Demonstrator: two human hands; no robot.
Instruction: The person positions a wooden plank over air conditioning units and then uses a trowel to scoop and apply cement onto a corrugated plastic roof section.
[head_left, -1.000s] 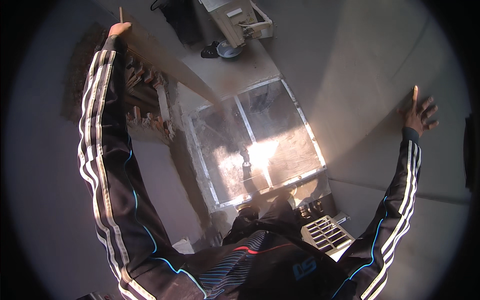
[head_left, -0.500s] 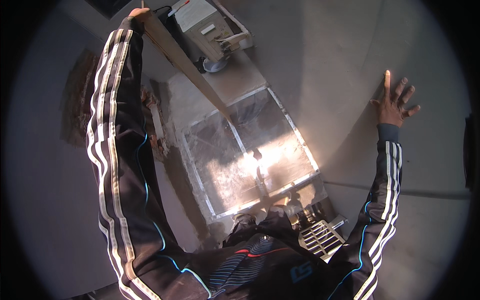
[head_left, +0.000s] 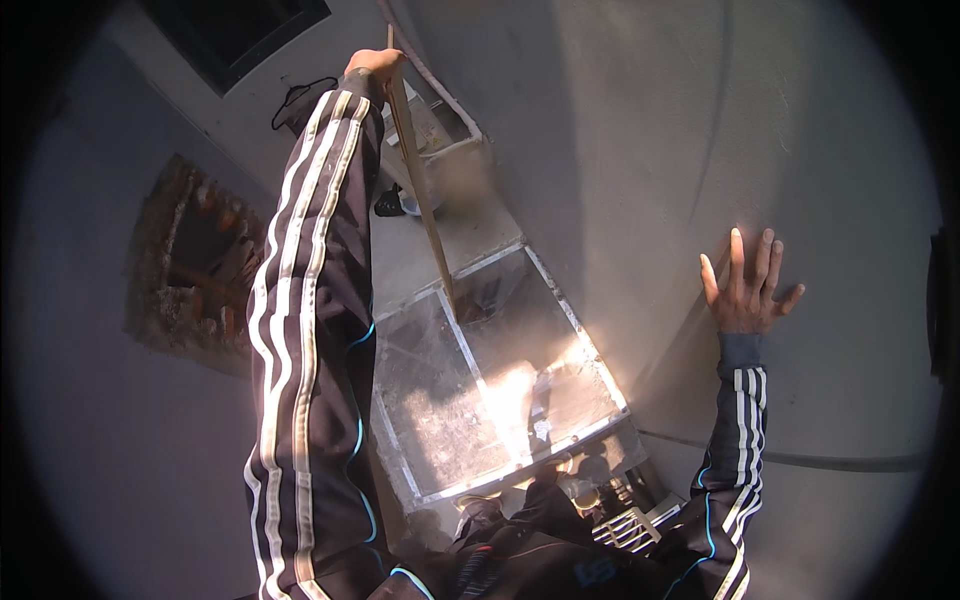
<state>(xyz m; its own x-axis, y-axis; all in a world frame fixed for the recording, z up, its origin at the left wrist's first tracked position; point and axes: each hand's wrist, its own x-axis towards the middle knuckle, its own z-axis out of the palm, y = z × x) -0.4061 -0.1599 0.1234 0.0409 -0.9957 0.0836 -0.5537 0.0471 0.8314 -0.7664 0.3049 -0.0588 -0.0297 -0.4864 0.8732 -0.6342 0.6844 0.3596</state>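
Note:
My left hand (head_left: pixel 378 66) reaches far forward and is closed around the upper part of a long, narrow wooden board (head_left: pixel 421 195). The board slants down toward a white-framed, see-through panel (head_left: pixel 415 405) below me; I cannot tell whether its lower end touches the panel. To the right, my right hand (head_left: pixel 748 290) has its fingers spread against a smooth grey wall (head_left: pixel 640 180), with nothing in it. My feet are at the near edge of the panel, and bright sunlight reflects off its surface.
A broken hole with exposed bricks (head_left: pixel 190 250) is in the wall at left. A dark window opening (head_left: pixel 245 35) lies at upper left. Beyond the panel, a black bag (head_left: pixel 388 203) sits by a pale boxy unit (head_left: pixel 432 130). Near my feet is a slatted grate (head_left: pixel 630 530).
My left hand and the board have shifted rightward in view, and the board appears more upright. My right hand sits lower and further left, fingers still spread. The whole view has shifted.

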